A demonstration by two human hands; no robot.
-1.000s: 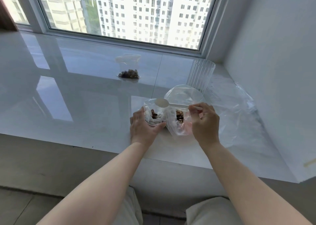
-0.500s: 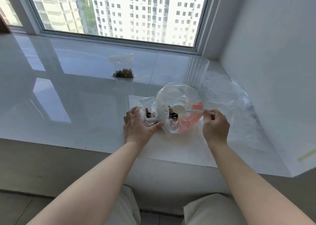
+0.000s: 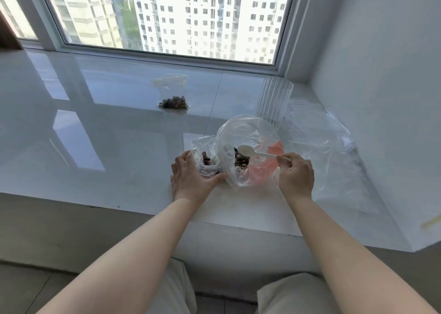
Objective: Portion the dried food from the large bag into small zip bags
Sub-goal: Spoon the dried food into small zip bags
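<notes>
At a glossy white worktop [image 3: 107, 146] under a window, a person's left hand [image 3: 191, 180] cups a small zip bag [image 3: 202, 151], its grip curled around the bag's base. The right hand [image 3: 296, 175] pinches the handle of a white plastic spoon [image 3: 248, 151], whose bowl sits inside the open mouth of the large bag [image 3: 238, 132], just above the dried food [image 3: 242, 162]. A filled zip bag [image 3: 173, 99] stands well apart, nearer the window; a ribbed clear cup [image 3: 274, 99] stands behind the large bag.
</notes>
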